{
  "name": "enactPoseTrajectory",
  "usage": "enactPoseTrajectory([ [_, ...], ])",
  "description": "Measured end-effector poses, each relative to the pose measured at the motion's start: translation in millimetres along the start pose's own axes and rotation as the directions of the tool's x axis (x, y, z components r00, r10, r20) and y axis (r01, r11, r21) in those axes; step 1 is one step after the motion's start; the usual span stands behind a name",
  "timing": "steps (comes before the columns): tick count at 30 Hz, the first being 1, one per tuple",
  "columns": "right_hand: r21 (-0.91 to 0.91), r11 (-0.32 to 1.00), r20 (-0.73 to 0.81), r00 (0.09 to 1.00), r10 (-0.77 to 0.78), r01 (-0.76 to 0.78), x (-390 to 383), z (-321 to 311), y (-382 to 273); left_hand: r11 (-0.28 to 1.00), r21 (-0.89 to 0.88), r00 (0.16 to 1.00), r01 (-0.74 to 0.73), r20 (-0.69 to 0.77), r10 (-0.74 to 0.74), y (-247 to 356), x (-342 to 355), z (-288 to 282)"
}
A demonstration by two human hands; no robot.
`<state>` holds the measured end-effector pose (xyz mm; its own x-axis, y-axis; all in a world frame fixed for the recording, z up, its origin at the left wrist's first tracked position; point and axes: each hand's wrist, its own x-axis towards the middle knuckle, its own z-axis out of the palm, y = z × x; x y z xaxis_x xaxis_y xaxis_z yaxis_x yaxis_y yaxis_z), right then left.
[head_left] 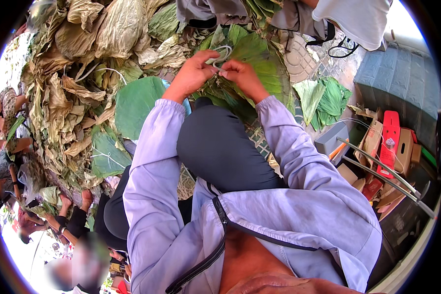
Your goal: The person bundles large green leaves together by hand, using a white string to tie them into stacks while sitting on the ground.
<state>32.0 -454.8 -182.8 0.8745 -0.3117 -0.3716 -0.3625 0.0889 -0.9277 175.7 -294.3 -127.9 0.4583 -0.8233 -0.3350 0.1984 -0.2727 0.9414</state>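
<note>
My left hand (193, 74) and my right hand (244, 79) come close together beyond my bent knee. Both pinch a thin white cord (225, 49), which curls in a loop above the fingertips. Under and behind the hands lies a stack of large green leaves (264, 61), browned in places and round like lotus leaves. Where the cord runs below my fingers is hard to make out. Close to my left forearm is a flat green leaf (138, 109), and a green bundle (107, 153) tied with white string lies below it.
A big heap of dry brown leaves (63, 103) fills the left side. Folded green leaves (331, 100) lie on the paving at right, near cardboard boxes (402, 152), metal rods (377, 164) and a blue-grey padded box (397, 78). Other people sit at far left; another (350, 19) is at the top.
</note>
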Motion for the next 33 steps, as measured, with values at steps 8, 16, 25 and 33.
enactPoseTrajectory([
  [8,-0.184,0.983,0.073,0.997,-0.009,0.022,-1.2,7.1,7.6,0.686,0.722,0.983,0.093,0.042,-0.177,-28.2,12.4,4.9],
  [16,-0.754,0.574,0.139,0.933,-0.333,0.318,18.2,20.6,54.1,0.906,0.42,0.991,0.048,0.091,-0.095,15.9,13.4,7.7],
  [25,-0.676,0.652,0.113,0.923,-0.367,0.343,24.9,7.3,57.2,0.989,-0.132,0.988,0.063,0.146,-0.043,122.6,-12.9,4.1],
  [33,-0.742,0.602,0.1,0.936,-0.336,0.295,17.2,9.9,58.2,0.795,-0.476,0.917,-0.377,-0.072,0.392,228.2,-53.1,-19.2],
])
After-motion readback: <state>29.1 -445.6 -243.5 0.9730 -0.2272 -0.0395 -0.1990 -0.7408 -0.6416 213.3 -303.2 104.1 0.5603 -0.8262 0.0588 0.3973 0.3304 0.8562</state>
